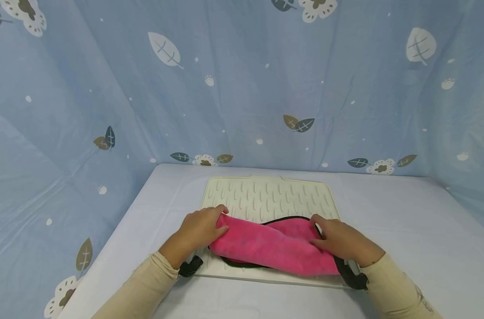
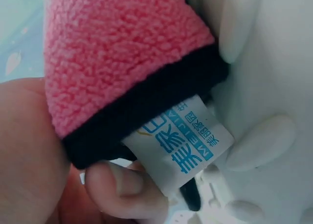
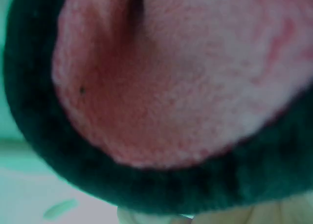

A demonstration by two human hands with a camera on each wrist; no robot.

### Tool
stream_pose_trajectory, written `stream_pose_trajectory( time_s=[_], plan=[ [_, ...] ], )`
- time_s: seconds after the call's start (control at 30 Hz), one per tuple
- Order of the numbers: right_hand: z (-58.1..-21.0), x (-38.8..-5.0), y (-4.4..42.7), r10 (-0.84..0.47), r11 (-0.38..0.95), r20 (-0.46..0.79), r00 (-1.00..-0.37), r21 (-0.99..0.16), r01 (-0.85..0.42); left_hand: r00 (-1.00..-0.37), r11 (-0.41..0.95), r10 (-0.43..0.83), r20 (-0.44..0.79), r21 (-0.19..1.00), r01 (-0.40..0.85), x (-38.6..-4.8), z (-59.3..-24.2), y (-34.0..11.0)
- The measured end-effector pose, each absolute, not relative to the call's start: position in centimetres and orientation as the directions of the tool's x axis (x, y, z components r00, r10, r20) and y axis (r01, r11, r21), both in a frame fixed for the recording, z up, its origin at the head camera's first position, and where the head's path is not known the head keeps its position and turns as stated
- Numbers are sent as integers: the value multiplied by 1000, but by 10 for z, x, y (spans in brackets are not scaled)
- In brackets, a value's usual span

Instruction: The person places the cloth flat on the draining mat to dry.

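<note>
A pink fleecy cloth [image 1: 265,246] with black edging is partly folded over itself above a cream ribbed mat [image 1: 261,195]. My left hand [image 1: 199,228] grips its left end, thumb on the near side. In the left wrist view, a white tag [image 2: 183,141] with blue lettering hangs from the black edging [image 2: 142,101], beside a fingertip. At the cloth's other end, my right hand [image 1: 341,239] holds the fabric between thumb and fingers. The right wrist view is filled by the pink pile [image 3: 166,101] and its curved black border [image 3: 205,190]; most of that hand is hidden there.
The mat lies on a white-covered table [image 1: 405,230], its raised oval ribs showing behind the cloth. A blue curtain [image 1: 242,88] with leaf and flower prints hangs behind and at the sides. Black wrist mounts [image 1: 191,266] sit under both wrists.
</note>
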State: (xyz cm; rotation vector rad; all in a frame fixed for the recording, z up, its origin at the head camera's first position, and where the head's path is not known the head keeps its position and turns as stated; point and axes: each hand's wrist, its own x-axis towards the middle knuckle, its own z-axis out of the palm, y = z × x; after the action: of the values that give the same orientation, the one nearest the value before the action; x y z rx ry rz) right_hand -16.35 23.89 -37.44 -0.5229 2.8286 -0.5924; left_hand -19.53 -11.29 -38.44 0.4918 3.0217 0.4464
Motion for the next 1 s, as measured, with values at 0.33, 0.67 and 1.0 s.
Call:
stream_pose_trajectory(
  time_s=[0.33,0.67,1.0],
  plan=[
    [-371,-167,233,-414,835,74,-907,-365,-411,-941,878,307,145,338,338,-196,-379,-112],
    [-368,-169,233,-273,876,219,-937,-346,-336,-922,848,217,320,406,341,-201,-375,-116],
    [-370,-181,238,-218,872,361,-907,-345,-347,-914,836,231,334,413,362,-223,-367,-116]
  ],
)
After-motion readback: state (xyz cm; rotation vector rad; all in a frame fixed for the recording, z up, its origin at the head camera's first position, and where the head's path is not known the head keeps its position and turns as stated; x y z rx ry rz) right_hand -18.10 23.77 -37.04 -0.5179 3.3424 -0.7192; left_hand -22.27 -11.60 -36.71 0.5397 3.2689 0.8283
